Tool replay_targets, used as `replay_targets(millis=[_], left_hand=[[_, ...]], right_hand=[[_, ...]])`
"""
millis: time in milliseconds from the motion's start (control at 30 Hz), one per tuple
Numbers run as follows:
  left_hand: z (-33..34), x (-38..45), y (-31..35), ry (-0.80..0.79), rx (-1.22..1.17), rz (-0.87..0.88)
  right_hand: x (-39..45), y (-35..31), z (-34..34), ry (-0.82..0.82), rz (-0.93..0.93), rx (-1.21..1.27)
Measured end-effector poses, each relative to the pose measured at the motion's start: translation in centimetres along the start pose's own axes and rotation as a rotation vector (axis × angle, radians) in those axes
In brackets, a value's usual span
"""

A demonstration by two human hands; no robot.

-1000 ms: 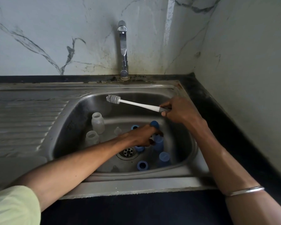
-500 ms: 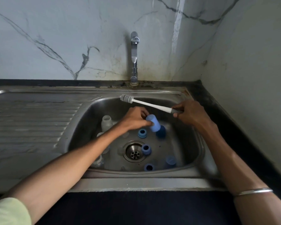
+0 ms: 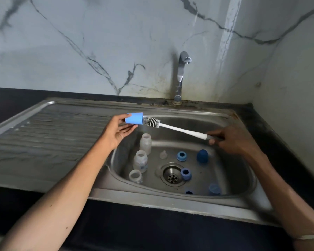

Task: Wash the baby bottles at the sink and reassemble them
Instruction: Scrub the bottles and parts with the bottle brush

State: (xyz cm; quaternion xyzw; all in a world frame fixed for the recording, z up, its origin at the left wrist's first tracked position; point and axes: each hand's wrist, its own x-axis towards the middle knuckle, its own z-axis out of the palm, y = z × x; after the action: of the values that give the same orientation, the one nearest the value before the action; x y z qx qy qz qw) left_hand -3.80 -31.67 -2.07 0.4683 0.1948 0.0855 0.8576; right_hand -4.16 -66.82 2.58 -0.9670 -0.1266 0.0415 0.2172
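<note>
Left hand (image 3: 119, 130) pinches the blue cap (image 3: 134, 118) above the sink (image 3: 230, 115) rear-left rim. Right hand (image 3: 232, 140) grips the brush (image 3: 170, 125) handle; bristles just beside the cap mouth, above the basin.

Below both hands, three clear plastic bottles (image 3: 142, 156) and scattered blue plastic rings (image 3: 181, 156) crowd the steel sink basin (image 3: 239, 171); the ribbed steel drainboard (image 3: 49, 140) left of the left hand (image 3: 119, 131) offers room.

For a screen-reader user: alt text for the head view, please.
Over a steel sink, the left hand holds a blue cap while the right hand points a bottle brush at its opening. Bottles and blue parts lie in the basin.
</note>
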Motion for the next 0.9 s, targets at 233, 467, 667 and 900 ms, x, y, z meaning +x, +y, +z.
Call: replay_targets(millis=[233,467,667,900], left_hand=[[-0.2,0.8,0.8,-0.051,-0.132,-0.014],[1.2,0.4,0.1,-0.188,0.124,-0.044],[1.7,0.0,-0.7,-0.145,0.144,-0.042],[2.4,0.2,-0.7,-0.185,0.036,0.042]], right_hand=[[-0.2,-1.4,0.6,0.064,-0.061,0.052],[0.1,-1.7,1.3,0.076,-0.066,0.049],[0.0,-2.1,1.8,0.145,-0.08,0.048],[0.2,-2.1,2.4,0.147,-0.016,0.021]])
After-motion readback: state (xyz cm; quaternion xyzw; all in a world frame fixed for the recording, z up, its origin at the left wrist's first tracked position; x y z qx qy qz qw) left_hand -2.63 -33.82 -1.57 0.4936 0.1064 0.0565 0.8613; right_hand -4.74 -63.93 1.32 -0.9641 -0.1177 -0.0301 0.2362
